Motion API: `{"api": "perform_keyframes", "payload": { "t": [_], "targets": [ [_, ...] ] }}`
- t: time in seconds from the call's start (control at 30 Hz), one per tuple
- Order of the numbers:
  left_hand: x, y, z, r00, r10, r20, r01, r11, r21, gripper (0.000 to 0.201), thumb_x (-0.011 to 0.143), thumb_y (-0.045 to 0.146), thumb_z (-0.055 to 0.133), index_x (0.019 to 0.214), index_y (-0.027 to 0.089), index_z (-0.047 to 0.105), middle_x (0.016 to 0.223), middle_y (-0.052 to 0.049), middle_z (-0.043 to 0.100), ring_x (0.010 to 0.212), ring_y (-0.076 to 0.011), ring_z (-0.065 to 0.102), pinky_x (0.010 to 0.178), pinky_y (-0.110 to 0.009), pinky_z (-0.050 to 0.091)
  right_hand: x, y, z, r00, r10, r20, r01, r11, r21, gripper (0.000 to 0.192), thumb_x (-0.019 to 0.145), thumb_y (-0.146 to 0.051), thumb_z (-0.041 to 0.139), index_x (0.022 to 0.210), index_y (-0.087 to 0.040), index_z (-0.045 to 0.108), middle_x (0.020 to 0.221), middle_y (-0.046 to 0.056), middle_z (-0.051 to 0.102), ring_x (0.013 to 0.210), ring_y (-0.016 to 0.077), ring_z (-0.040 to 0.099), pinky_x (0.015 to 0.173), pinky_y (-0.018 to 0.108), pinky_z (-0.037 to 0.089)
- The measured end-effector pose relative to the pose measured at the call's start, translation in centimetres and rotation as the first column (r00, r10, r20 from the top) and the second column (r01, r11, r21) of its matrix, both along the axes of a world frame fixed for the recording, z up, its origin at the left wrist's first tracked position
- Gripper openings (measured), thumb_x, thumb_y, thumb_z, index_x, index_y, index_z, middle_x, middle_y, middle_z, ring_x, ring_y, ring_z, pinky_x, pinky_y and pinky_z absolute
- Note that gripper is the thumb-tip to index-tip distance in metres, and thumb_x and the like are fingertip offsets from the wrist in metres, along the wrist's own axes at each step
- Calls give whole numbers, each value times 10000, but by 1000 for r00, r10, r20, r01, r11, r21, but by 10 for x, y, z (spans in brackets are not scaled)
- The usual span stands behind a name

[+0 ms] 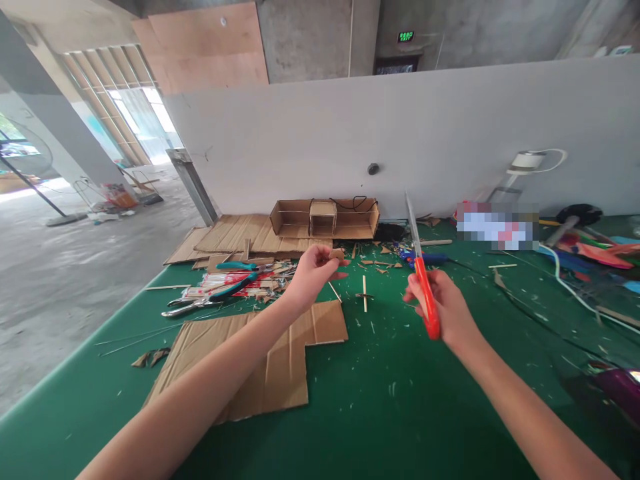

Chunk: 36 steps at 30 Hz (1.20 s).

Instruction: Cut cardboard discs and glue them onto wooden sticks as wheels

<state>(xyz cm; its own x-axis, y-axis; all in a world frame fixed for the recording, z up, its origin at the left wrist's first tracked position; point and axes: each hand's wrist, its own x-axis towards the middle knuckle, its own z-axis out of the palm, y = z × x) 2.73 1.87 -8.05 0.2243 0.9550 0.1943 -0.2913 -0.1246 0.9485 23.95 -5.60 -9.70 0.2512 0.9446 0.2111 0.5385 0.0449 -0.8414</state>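
My right hand [440, 303] grips red-handled scissors [425, 293], their blades pointing up and away from me. In my left hand [315, 273], thumb and fingers pinch a small piece of brown cardboard [338, 255], partly hidden by the fingers. Between the hands, a short wooden stick [365, 300] lies on the green table, crossed by a small dark piece. Below my left forearm is a large cut sheet of cardboard [280, 373] with a notched corner. Beyond the hands, an open cardboard box structure [295, 220] with a raised middle compartment stands against the wall.
Teal-handled pliers [235, 288] rest on packets of sticks at left. A blue glue gun [430, 258] lies behind the scissors amid cardboard scraps. Cluttered tools and a white cable [557, 267] occupy the right side. A pale partition [310, 140] bounds the table's back.
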Motion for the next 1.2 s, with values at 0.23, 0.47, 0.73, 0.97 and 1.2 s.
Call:
{"api": "perform_keyframes", "payload": {
  "t": [0.23, 0.47, 0.73, 0.97, 1.2],
  "targets": [
    [5, -21, 25, 993, -98, 70, 98, 995, 2, 181, 693, 220, 675, 799, 148, 547, 784, 10, 528, 690, -62, 517, 565, -170, 454, -22, -21, 10, 936, 344, -78, -350, 931, -103, 408, 876, -541, 348, 1123, -216, 338, 873, 39, 496, 713, 171, 545, 586, 328, 477],
    [5, -25, 32, 1000, 26, 8, -27, 997, 73, 233, 703, 269, 682, 840, 142, 543, 770, -2, 556, 685, -74, 532, 547, -172, 423, -32, -29, 11, 876, 470, -107, -482, 857, -184, 349, 874, -511, 395, 1067, -227, 334, 899, 11, 447, 737, 132, 501, 685, 319, 460],
    [6, -31, 35, 1000, 24, -18, -23, 996, 90, 206, 710, 284, 675, 803, 133, 571, 743, -2, 573, 611, -60, 521, 562, -187, 431, -41, -32, 6, 839, 499, -218, -537, 825, -176, 320, 882, -532, 367, 1014, -243, 329, 770, -38, 395, 561, 89, 347, 491, 234, 347],
    [9, -35, 34, 1000, -1, 21, -1, 997, 71, 181, 706, 264, 680, 768, 131, 574, 702, 8, 565, 562, -48, 498, 553, -189, 421, -39, -35, 16, 859, 501, -101, -511, 831, -219, 284, 872, -484, 423, 905, -224, 314, 738, -28, 449, 554, 90, 361, 478, 230, 340],
    [8, -36, 36, 997, -37, 66, 35, 999, 27, 176, 690, 249, 695, 737, 117, 588, 728, -4, 575, 574, -44, 499, 566, -183, 436, -38, -34, 14, 859, 506, -80, -511, 835, -207, 260, 887, -464, 390, 854, -238, 264, 705, -49, 373, 541, 91, 339, 473, 234, 337]
  ]
}}
